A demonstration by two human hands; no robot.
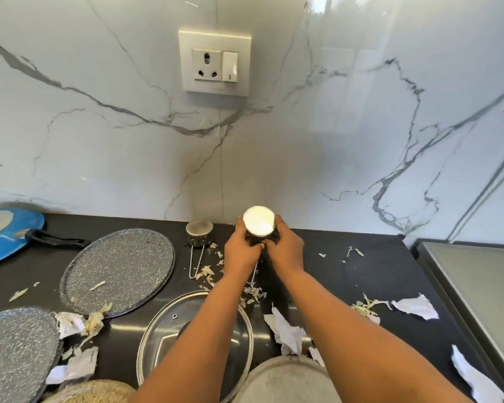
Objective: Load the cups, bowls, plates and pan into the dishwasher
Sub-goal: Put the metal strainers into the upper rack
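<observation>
Both sets of fingers are curled around one steel cup [258,226] near the far edge of the counter: the left hand [240,251] clasps its left side, the right hand [284,250] its right, and its bright round face is turned toward the camera. A wire handle seems to hang below between the wrists. Just left of it a second steel cup [199,232] with a wire handle sits on the dark counter [346,274]. Further left lie two speckled grey plates [118,271], one far and one near, and a blue pan [6,235] at the far left edge. A glass lid [157,335] lies near, under the forearms, with more dishes at the bottom edge. Paper scraps [415,306] and vegetable peelings litter the counter. No dishwasher is in view, so loading looks barely begun; nearly everything waits. No readable brand or writing shows, not even on the wall socket [215,63].
</observation>
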